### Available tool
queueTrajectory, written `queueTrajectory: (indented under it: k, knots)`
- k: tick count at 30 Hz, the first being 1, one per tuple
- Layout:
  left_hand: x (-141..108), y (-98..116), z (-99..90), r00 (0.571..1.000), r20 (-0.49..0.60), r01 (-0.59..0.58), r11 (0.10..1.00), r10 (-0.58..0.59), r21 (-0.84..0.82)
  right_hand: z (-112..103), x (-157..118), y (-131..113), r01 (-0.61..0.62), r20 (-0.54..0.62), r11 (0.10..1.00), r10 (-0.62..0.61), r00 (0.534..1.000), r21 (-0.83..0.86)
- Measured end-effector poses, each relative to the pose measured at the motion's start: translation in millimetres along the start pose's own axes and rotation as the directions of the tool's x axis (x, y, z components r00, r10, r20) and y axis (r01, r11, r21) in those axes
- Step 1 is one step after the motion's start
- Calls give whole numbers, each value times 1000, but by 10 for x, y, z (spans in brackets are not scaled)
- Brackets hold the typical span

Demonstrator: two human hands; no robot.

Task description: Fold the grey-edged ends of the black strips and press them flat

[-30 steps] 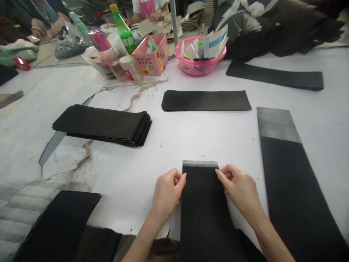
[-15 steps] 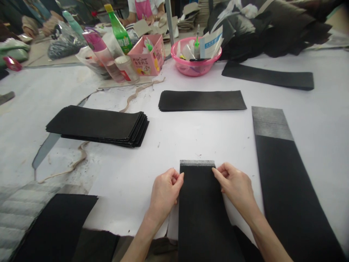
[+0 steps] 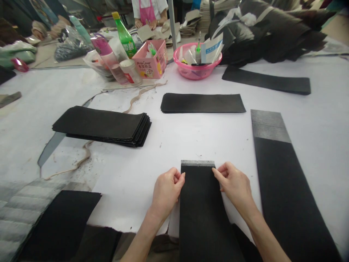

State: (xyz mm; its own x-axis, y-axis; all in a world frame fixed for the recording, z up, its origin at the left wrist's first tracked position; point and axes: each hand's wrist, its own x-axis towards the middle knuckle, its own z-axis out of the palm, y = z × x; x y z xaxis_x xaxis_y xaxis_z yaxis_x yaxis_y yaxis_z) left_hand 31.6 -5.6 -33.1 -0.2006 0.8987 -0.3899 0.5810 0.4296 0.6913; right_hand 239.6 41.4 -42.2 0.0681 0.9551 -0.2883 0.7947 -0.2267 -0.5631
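Note:
A long black strip [image 3: 203, 207] lies before me, running off the table's near edge toward my body. Along its far end shows a narrow grey band [image 3: 197, 163]. My left hand [image 3: 168, 189] pinches the strip's left edge just below that band, fingers curled. On the opposite edge, my right hand [image 3: 235, 183] pinches the strip near its far right corner between thumb and forefinger. To the right lies a second long black piece [image 3: 286, 182] with a wide grey patch at its far end; neither hand touches it.
A thick stack of black strips [image 3: 100, 123] lies at the left, with a thinner stack [image 3: 203, 103] and another black strip [image 3: 267, 80] farther back. Behind stand a pink basin [image 3: 197, 71], a pink box [image 3: 151, 63] and a green bottle [image 3: 124, 36]. A person in a pink apron [image 3: 147, 14] works beyond.
The view has shifted slightly. Both hands keep their pinch on the strip's edges, and nothing on the table has visibly moved.

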Motion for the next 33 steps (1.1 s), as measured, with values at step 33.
queueTrajectory:
  k: [33]
  knots:
    - [30,-92,-8,752,161,-523,430,639,736,-26,-205,395,554,-69,665,-668,741,-501]
